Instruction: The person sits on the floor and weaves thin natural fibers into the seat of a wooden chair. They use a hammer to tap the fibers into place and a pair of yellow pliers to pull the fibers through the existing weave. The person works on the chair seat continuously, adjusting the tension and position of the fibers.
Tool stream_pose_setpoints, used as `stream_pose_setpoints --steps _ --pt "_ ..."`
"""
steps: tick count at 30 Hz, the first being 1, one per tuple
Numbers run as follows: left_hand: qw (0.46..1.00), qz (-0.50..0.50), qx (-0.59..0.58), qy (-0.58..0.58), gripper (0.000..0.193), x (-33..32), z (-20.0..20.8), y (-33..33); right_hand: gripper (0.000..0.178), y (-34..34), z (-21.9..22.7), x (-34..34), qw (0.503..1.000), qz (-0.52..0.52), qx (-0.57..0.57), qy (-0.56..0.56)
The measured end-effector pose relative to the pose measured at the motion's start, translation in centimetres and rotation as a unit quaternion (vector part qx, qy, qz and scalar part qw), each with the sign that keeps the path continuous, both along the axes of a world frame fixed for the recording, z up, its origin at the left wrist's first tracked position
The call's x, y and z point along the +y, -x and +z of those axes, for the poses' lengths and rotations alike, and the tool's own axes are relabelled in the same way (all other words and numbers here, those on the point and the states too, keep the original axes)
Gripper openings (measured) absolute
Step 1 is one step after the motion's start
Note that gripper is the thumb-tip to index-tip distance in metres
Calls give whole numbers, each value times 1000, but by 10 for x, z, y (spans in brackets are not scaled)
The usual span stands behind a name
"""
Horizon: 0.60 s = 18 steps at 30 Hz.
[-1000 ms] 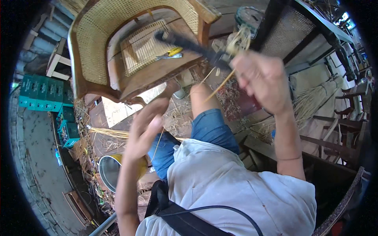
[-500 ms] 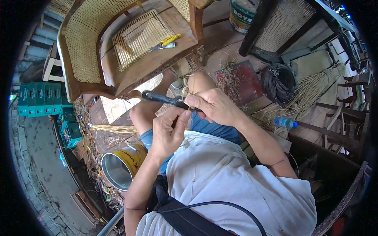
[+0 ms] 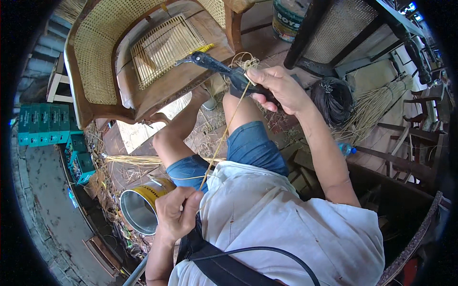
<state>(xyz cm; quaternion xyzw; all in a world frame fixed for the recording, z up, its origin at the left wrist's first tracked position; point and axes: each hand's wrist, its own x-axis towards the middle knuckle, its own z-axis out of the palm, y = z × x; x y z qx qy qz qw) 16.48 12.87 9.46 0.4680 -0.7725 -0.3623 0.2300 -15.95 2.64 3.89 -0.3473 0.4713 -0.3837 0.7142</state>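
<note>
My right hand (image 3: 281, 90) is closed around a black hand tool (image 3: 212, 63) with a rounded end; its exact kind is unclear. Under the right thumb passes a thin pale cane strand (image 3: 223, 136), with loose curls bunched just beyond the hand. The strand slants down across my lap to my left hand (image 3: 177, 209), whose fingers are closed on it near my waist. In front of my knees stands a wooden armchair (image 3: 179, 83) with woven cane sides and a partly woven cane seat panel (image 3: 164, 50). A yellow-handled tool (image 3: 205, 48) lies on the seat, partly hidden behind the black tool.
Beside my left thigh sits a yellow can (image 3: 160, 190), with a cane bundle (image 3: 136, 159) beyond it. Green crates (image 3: 45, 124) are stacked far left. To the right are a black coil (image 3: 332, 102), more long cane strands (image 3: 377, 102), a bottle (image 3: 345, 149) and a dark cane-panelled chair (image 3: 341, 35).
My hands have drawn apart: the left came down toward my waist, the right went up and right with the black tool. The cane strand now stretches between them.
</note>
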Motion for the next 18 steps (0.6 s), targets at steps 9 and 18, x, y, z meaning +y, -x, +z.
stream_pose_setpoints --steps 9,18 --pt "991 -27 -57 -116 24 20 16 -60 38 29 16 -13 988 -121 72 58" --pt "976 -18 179 -123 40 -97 -33 64 43 -39 31 33 876 -35 390 283"
